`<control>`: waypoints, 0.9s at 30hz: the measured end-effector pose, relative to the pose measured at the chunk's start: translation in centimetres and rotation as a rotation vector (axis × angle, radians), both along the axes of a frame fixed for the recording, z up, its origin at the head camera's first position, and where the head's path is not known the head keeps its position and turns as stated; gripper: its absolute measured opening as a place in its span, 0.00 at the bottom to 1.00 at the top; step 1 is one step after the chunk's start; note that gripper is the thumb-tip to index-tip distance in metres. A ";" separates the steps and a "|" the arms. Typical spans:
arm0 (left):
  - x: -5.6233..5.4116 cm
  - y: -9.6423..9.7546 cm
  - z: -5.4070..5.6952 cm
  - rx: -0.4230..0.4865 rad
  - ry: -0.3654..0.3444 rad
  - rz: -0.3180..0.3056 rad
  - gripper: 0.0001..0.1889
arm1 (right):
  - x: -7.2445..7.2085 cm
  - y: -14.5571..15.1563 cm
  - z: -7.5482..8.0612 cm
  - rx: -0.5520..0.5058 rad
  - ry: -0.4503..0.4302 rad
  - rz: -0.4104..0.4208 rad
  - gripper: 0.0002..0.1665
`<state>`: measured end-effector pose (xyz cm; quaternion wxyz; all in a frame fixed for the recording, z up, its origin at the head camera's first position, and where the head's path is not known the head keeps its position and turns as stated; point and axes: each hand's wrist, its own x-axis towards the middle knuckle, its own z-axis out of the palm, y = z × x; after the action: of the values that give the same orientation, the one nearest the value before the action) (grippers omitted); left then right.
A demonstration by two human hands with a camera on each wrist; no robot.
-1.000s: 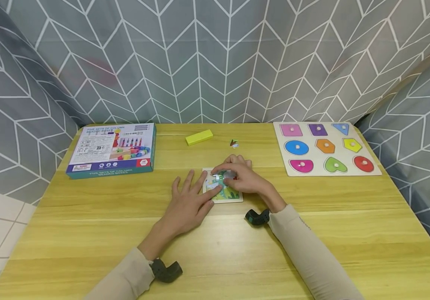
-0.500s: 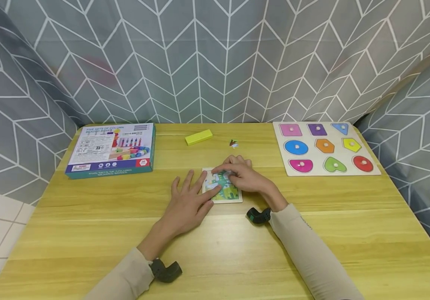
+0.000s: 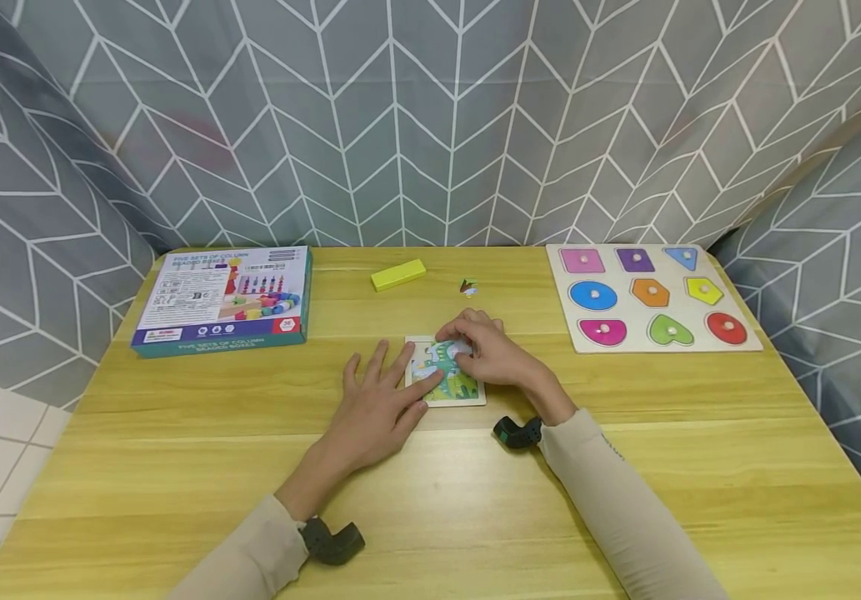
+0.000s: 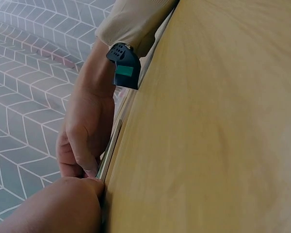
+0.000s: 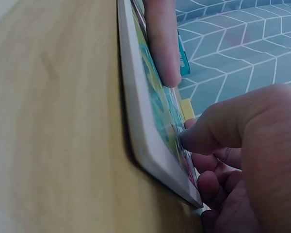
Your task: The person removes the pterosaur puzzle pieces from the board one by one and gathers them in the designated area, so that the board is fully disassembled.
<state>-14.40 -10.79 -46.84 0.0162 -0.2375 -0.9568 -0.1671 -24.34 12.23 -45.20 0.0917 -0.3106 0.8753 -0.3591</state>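
A small square dinosaur jigsaw puzzle in a pale wooden tray (image 3: 456,403) lies flat mid-table. My left hand (image 3: 373,408) is spread on its left side, forefinger and thumb straight, fingertips on the tray and picture. From the upper right, my right hand (image 3: 498,354) reaches over with bent fingers. Its thumb and forefinger pinch a light-coloured puzzle piece (image 3: 453,347) at the picture's top. In the right wrist view the right thumb (image 5: 201,138) presses on the picture, while the other fingers curl past the tray's far edge. One loose puzzle piece (image 3: 468,287) lies behind the tray.
A boxed bead toy (image 3: 223,300) sits at the back left. Near the back lies a yellow block (image 3: 398,275). To the right is a knobbed shape board (image 3: 561,325) with coloured shapes. A grey patterned curtain (image 3: 430,125) hangs behind the table.
My right thumb and forefinger have shifted slightly over the top of the puzzle, the forefinger moving right. The grey gap in the picture no longer shows. My left hand stays put.
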 end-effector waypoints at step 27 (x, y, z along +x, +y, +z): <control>0.1 0.0 0.1 0.004 0.007 -0.001 0.24 | -0.3 0.7 0.5 -0.029 -0.031 0.060 0.21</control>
<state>-14.32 -10.79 -46.78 0.0198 -0.2383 -0.9563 -0.1683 -24.63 12.97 -44.74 0.1114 -0.3325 0.8588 -0.3736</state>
